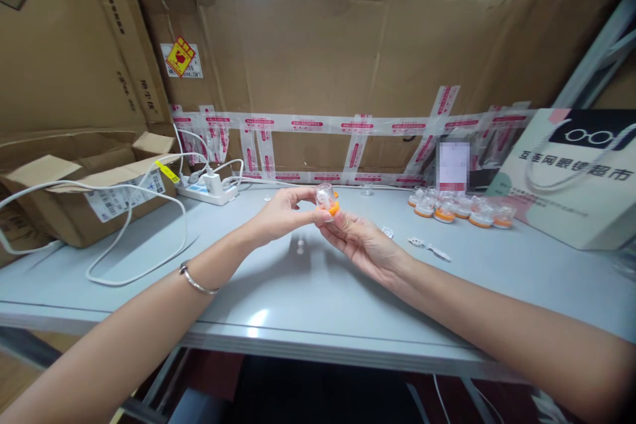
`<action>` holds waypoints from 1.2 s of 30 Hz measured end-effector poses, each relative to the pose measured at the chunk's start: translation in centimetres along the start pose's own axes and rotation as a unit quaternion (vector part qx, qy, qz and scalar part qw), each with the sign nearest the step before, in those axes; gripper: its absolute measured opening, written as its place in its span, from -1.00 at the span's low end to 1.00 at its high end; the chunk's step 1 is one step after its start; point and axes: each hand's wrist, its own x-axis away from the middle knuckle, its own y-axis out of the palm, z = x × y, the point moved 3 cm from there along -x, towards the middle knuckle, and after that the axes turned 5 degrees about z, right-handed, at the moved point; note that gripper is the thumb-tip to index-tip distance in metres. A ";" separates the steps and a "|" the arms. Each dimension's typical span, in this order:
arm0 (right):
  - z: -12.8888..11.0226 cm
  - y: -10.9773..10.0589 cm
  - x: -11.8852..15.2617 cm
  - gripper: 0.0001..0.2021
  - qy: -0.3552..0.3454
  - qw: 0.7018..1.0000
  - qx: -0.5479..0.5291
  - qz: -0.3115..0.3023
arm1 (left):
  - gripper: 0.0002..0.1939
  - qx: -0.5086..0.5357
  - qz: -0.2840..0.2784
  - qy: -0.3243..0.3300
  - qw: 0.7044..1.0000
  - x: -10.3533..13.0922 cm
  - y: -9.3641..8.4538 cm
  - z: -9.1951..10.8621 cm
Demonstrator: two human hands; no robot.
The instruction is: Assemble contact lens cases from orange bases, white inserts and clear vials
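Observation:
Above the middle of the table, both my hands hold one small device with a clear dome (325, 195), white inner parts and an orange base ring. My left hand (285, 213) pinches its clear dome from the left, thumb toward me. From below right, my right hand (360, 242) grips the orange base with its fingers curled. On the table by my right hand lie a small white round part (387, 232) and a thin white strip-like piece (430, 249). Small clear pieces (300, 246) are on the tabletop below my left hand.
Several similar domed devices with orange bases (444, 214) cluster at the right, before a pixelated upright panel (453, 165). A paper bag (571, 179) stands beyond. At left are an open carton (99, 212), a power strip (211, 191) and looped white cable (112, 283). Taped cardboard (318, 46) closes the back.

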 end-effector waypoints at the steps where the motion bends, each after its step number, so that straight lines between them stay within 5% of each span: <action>1: 0.1 0.0 0.0 -0.85 0.007 1.000 -0.004 0.004 | -0.74 0.009 -0.007 -0.003 1.000 0.0 0.0 -0.1; 14: 0.2 -0.1 0.2 -0.86 0.061 0.998 -0.018 0.004 | -0.70 0.053 -0.039 -0.013 0.998 -0.2 -0.1 -0.5; 27: 0.0 -0.2 -0.1 -0.94 0.023 1.000 -0.014 0.001 | -0.74 -0.072 0.032 -0.005 0.997 -0.2 -0.2 0.4; 36: 0.5 -1.0 -0.7 -0.87 0.041 0.998 -0.029 0.031 | -0.82 -0.049 0.011 0.018 0.999 -0.5 0.3 -0.5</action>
